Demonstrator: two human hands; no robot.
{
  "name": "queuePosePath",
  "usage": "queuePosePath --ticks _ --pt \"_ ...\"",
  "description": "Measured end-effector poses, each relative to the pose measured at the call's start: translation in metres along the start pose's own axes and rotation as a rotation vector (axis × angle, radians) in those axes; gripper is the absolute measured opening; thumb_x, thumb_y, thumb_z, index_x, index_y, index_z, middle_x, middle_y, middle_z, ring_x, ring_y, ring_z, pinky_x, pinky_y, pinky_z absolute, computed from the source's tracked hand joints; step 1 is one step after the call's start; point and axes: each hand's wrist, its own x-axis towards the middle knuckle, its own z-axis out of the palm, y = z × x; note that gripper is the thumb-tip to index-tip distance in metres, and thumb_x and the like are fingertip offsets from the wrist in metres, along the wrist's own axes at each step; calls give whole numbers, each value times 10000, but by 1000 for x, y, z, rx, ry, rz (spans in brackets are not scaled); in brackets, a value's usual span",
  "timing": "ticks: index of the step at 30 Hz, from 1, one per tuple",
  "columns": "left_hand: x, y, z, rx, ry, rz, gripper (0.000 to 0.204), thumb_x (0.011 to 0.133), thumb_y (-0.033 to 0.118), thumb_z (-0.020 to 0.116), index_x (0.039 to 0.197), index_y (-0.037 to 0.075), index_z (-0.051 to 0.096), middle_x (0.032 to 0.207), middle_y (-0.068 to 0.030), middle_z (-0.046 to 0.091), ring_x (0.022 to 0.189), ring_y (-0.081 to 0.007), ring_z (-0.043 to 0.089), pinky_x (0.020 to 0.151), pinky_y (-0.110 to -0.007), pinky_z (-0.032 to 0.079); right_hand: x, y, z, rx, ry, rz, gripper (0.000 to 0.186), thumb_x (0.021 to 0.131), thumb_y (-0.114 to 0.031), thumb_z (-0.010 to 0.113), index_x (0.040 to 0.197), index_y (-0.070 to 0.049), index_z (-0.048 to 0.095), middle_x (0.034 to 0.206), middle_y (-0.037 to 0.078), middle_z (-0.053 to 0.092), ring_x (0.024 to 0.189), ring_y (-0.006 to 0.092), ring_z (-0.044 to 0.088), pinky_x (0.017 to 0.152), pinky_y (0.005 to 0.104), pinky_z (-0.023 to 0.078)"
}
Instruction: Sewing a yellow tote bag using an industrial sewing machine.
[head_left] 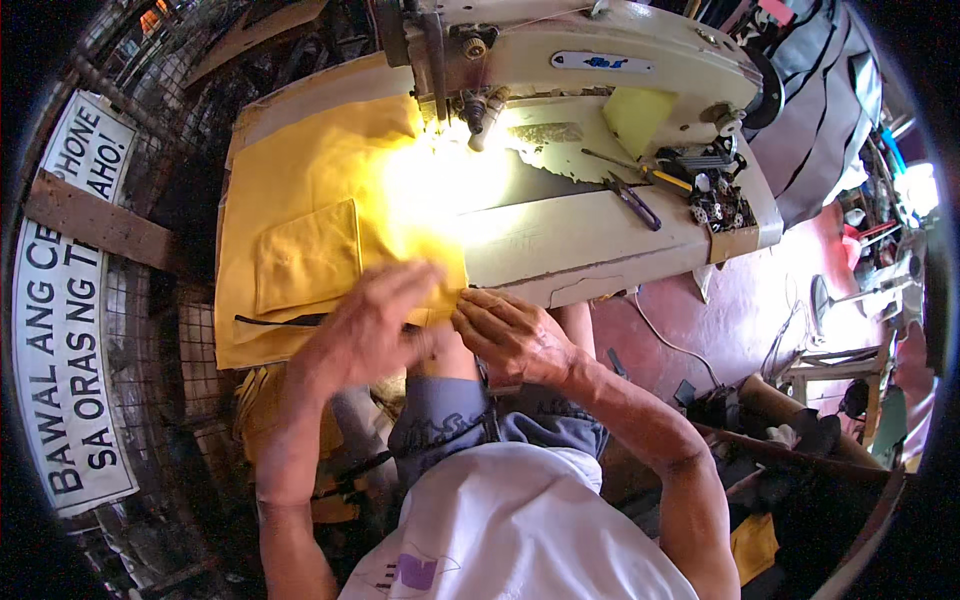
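Note:
A large yellow cloth piece (290,180) with a patch pocket (310,260) sewn on it lies on the left of the sewing table, its far right part washed out by the lamp. My right hand (508,328) is closed with its fingers pinching the near right corner of the cloth. Over the cloth's near edge, beside the pocket, my left hand (370,315) is smeared by motion, so its grip cannot be made out. Beyond both hands stands a cream sewing machine (600,55), its needle area lost in glare.
On the table's right lie purple-handled thread snips (637,205), a yellow-handled screwdriver (665,180) and a cluster of small metal parts (715,185). A wire mesh wall with a white sign (70,370) borders the left. A cord (665,335) runs across the red floor.

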Motion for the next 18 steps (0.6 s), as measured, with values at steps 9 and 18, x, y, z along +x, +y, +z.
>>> queuePosePath --ticks 9,18 --pt "51 -77 32 348 240 35 417 864 351 644 1079 -6 657 1223 -185 593 1286 -387 449 1119 -522 303 5 5 -4 27 -9 -6 380 728 -140 632 1063 39 644 1113 173 659 1122 311 639 963 402 542" --pt "60 -75 20 288 166 -8 568 845 443 649 1192 -6 623 1287 -199 558 1308 -405 422 1140 -528 279 18 16 -12 117 -52 41 277 803 -116 680 1047 14 681 1084 152 687 1063 289 676 946 426 552"
